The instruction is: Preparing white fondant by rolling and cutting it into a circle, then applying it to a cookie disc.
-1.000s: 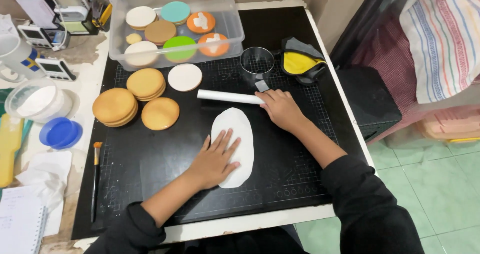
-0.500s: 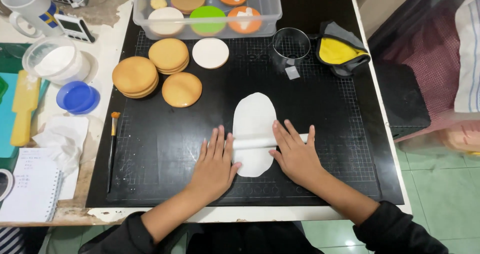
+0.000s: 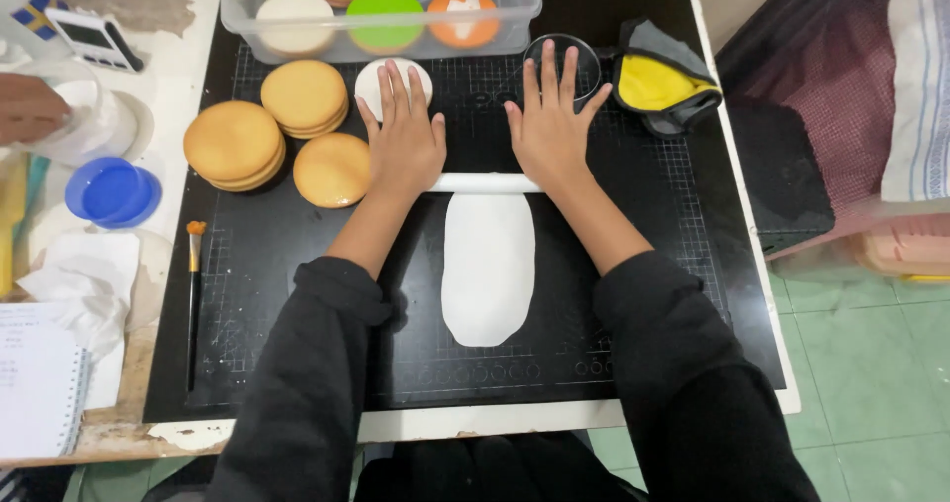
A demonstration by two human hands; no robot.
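A long oval sheet of white icing [image 3: 488, 265] lies on the black gridded mat [image 3: 257, 294]. Across its far end rests a white rolling pin [image 3: 485, 182]. My left hand [image 3: 404, 136] presses flat on the pin's left part, fingers spread, fingertips over a white round disc [image 3: 368, 75]. On the pin's right part my right hand [image 3: 549, 126] lies flat too, and its fingertips reach a clear round cutter [image 3: 597, 62]. Neither hand is curled around the pin.
Three piles of plain round biscuits [image 3: 234, 144] sit left of my hands. A clear tub [image 3: 529, 7] of iced biscuits stands behind. A yellow and grey pouch [image 3: 658, 82] is at the right. A brush [image 3: 193, 294], blue lid [image 3: 112, 190], tissue and notebook lie left. Another person's hand [image 3: 25, 106] holds a white container.
Both hands have rolled the pin away from me, from the middle of the icing to its far end. The icing sheet looks longer and narrower.
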